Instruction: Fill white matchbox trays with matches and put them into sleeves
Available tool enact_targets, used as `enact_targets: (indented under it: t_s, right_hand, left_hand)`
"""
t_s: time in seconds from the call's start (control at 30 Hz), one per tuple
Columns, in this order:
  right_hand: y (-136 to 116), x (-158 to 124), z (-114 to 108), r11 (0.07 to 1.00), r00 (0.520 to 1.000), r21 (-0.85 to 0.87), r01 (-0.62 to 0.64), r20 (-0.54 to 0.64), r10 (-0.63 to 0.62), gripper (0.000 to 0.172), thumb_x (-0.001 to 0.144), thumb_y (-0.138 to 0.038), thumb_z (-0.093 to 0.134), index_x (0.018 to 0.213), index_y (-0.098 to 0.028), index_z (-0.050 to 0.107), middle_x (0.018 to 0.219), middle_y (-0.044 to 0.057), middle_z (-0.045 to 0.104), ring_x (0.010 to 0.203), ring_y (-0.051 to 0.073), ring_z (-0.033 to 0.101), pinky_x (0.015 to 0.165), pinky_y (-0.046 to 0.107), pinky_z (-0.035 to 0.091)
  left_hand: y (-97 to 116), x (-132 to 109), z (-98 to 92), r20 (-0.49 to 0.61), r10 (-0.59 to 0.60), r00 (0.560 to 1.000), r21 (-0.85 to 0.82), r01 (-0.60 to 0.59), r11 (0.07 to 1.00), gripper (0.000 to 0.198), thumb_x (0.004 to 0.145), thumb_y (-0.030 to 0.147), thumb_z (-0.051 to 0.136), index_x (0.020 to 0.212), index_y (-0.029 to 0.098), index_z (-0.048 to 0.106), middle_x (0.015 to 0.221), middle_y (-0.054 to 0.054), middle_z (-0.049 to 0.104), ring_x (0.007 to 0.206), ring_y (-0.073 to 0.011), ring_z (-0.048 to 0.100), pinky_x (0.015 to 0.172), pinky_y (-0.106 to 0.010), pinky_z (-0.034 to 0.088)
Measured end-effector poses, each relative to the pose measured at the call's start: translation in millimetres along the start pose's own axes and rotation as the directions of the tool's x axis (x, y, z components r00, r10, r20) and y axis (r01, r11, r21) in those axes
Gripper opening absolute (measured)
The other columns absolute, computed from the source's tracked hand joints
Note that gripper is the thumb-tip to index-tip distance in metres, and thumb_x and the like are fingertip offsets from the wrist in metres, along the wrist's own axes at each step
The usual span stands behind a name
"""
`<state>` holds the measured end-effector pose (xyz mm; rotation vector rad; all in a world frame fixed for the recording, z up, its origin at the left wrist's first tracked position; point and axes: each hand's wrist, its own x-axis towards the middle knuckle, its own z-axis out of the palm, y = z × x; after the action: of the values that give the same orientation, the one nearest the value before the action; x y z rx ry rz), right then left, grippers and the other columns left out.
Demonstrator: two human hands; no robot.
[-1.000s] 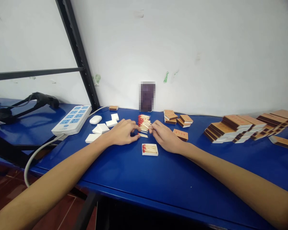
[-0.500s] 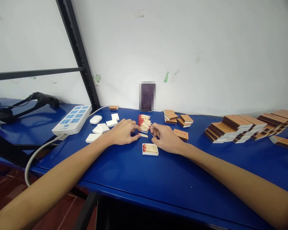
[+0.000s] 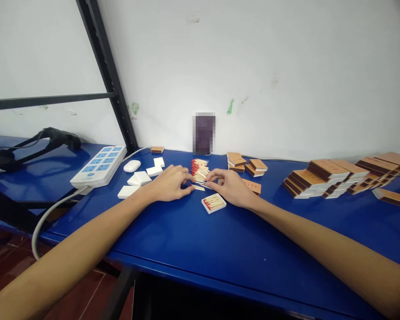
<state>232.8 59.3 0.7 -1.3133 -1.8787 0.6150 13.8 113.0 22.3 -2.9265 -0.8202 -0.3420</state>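
Note:
A pile of red-tipped matches (image 3: 200, 169) lies on the blue table between my two hands. My left hand (image 3: 173, 183) rests at the pile's left side, its thumb and index finger apart; the thumb tip is beside a few loose matches (image 3: 198, 187) in front of the pile. On the other side, my right hand (image 3: 228, 186) has thumb and fingertips pinched together at the matches' plain ends, apparently on a match partly covered by the fingers. Just in front of that hand sits a white matchbox tray (image 3: 214, 211), turned at an angle, with several matches in it.
White trays (image 3: 140, 178) lie left of my left hand, near a white rounded case (image 3: 132, 166) and a power strip (image 3: 100, 166). Matchboxes (image 3: 235, 160) stand behind my right hand, with larger stacks (image 3: 323, 178) farther right. A blurred dark rectangle (image 3: 204, 134) leans on the wall.
My right hand has shifted slightly left and up to the match pile. The filled tray has turned and slid a little to the right. My left hand stays nearly in place.

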Motion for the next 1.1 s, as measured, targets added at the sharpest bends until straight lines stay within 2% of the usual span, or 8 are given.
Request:
enact_targets:
  t_s: [0.17,0.4,0.5,0.67,0.83,0.9,0.97,1.1]
  right_hand:
    - [0,-3,0,0.998,1.000,0.056,0.000,-0.014,0.001,0.011,0.076,-0.020,0.052,0.081,-0.018,0.062,0.078,0.001,0.069,0.055,0.010,0.051,0.051,0.024,0.036]
    - [-1,-5,-1,0.998,0.998,0.037,0.057,0.020,-0.057,0.022,0.072,-0.012,0.045,0.081,-0.018,0.064,0.081,0.001,0.071,0.061,0.012,0.056,0.054,0.024,0.038]
    - [-2,-5,-1,0.997,0.997,0.034,0.071,0.034,-0.072,0.024,0.073,-0.013,0.044,0.084,-0.018,0.065,0.082,0.002,0.070,0.060,0.011,0.053,0.055,0.024,0.038]
    - [-7,-7,-3,0.998,0.992,0.013,0.064,0.108,-0.065,0.030,0.074,-0.012,0.042,0.091,-0.019,0.066,0.087,0.000,0.069,0.053,0.008,0.041,0.053,0.024,0.032]
    - [-7,-9,-4,0.999,0.993,0.000,0.049,0.109,-0.048,0.032,0.074,-0.013,0.043,0.095,-0.020,0.066,0.062,-0.004,0.054,0.050,0.010,0.036,0.050,0.024,0.027]
    - [-6,-10,-5,0.998,0.993,0.013,0.066,0.100,-0.067,0.029,0.074,-0.014,0.044,0.093,-0.020,0.064,0.059,-0.005,0.049,0.050,0.010,0.036,0.050,0.025,0.026]
    - [-6,-11,-6,0.995,0.987,0.024,0.101,0.122,-0.103,0.025,0.073,-0.014,0.045,0.091,-0.019,0.061,0.064,-0.004,0.050,0.053,0.011,0.039,0.053,0.025,0.029]
    - [-10,-14,-12,0.986,0.950,0.026,0.165,0.266,-0.166,0.025,0.070,-0.013,0.048,0.093,-0.020,0.054,0.081,-0.002,0.053,0.062,0.012,0.043,0.060,0.026,0.035]
  left_hand:
    - [-3,0,1.4,-0.006,0.001,1.000,0.007,-0.001,1.000,0.029,0.093,0.042,0.049,0.107,0.024,0.067,0.089,-0.003,0.062,0.080,-0.0186,0.054,0.073,-0.032,0.034]
    - [-4,1,1.9,-0.003,-0.004,1.000,-0.015,0.004,1.000,0.030,0.094,0.043,0.048,0.108,0.024,0.067,0.087,-0.003,0.061,0.080,-0.0184,0.054,0.073,-0.031,0.034]
    - [-3,1,1.4,0.001,-0.001,1.000,-0.032,0.001,0.999,0.031,0.094,0.043,0.047,0.109,0.024,0.067,0.086,-0.003,0.061,0.079,-0.0181,0.054,0.074,-0.032,0.034]
    - [-3,1,0.7,0.000,0.001,1.000,-0.055,-0.001,0.998,0.031,0.094,0.044,0.046,0.105,0.023,0.066,0.086,-0.003,0.061,0.081,-0.0182,0.053,0.074,-0.031,0.034]
    - [-3,1,0.9,-0.003,0.013,1.000,-0.091,-0.013,0.996,0.028,0.095,0.041,0.045,0.100,0.022,0.066,0.084,-0.003,0.061,0.081,-0.0181,0.052,0.075,-0.031,0.034]
    - [-2,2,0.9,0.000,0.004,1.000,-0.089,-0.004,0.996,0.027,0.094,0.040,0.046,0.099,0.022,0.065,0.084,-0.003,0.061,0.081,-0.0180,0.052,0.075,-0.031,0.033]
    - [-1,2,0.9,0.004,-0.006,1.000,-0.077,0.007,0.997,0.025,0.094,0.040,0.047,0.097,0.022,0.064,0.083,-0.002,0.060,0.080,-0.0179,0.051,0.074,-0.030,0.033]
    - [1,2,0.5,0.008,-0.010,1.000,-0.066,0.010,0.998,0.024,0.094,0.037,0.046,0.092,0.020,0.063,0.084,-0.003,0.060,0.081,-0.0179,0.051,0.074,-0.030,0.032]
